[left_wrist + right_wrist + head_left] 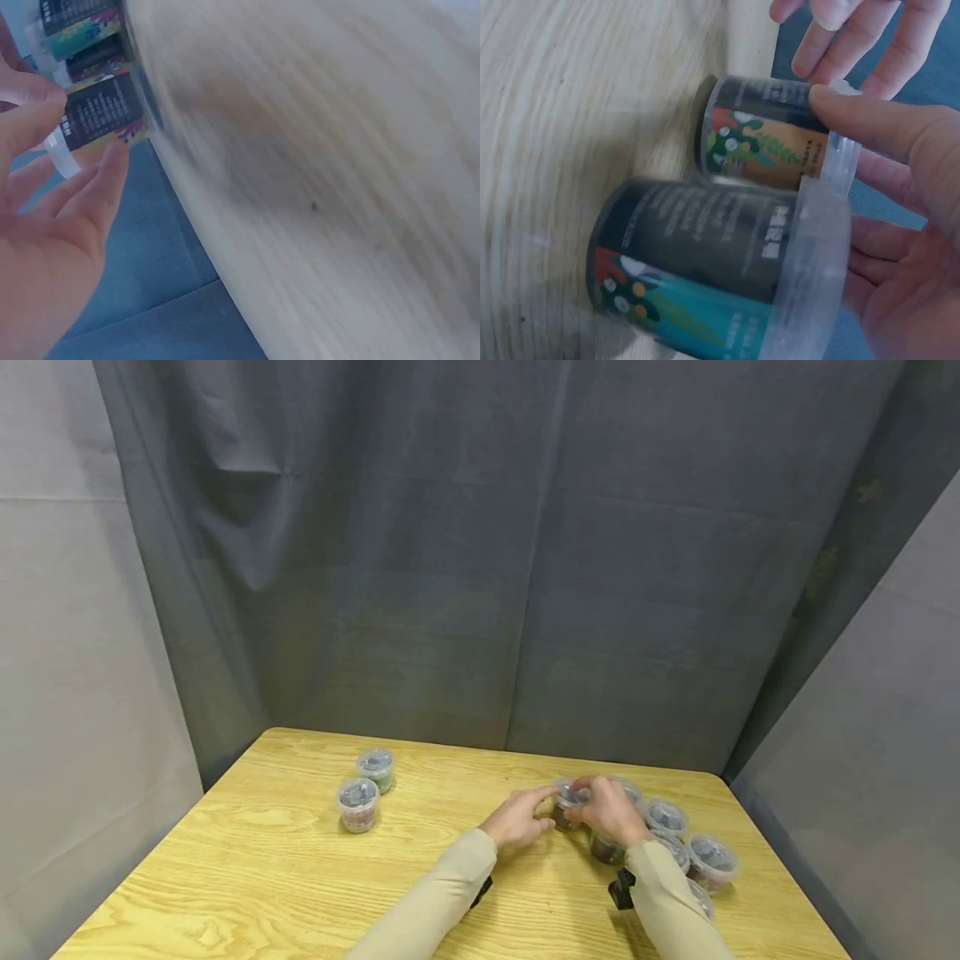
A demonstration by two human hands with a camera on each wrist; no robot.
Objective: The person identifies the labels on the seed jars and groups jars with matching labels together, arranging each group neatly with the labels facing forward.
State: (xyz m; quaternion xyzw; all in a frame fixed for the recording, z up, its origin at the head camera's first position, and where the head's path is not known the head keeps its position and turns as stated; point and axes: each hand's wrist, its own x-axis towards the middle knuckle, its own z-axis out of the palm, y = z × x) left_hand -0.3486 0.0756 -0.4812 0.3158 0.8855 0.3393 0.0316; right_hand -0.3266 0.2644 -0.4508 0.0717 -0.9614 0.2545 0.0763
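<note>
While two lidded plastic tubs (358, 814) stand on the left of the wooden table (225, 877), the left hand (519, 818) spreads its fingers beside the orange-labelled tub (769, 146) right of the table's middle, which the right hand (609, 814) pinches near its lid. It looks light, stiff and probably slick; gripping just below the lid should be surest.

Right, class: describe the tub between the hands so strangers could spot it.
On the wooden table, lidded tubs cluster toward the right. At their left edge is the tub between the left hand and right hand. Its dark label has an orange panel, unlike the teal-panelled tub beside it.
</note>
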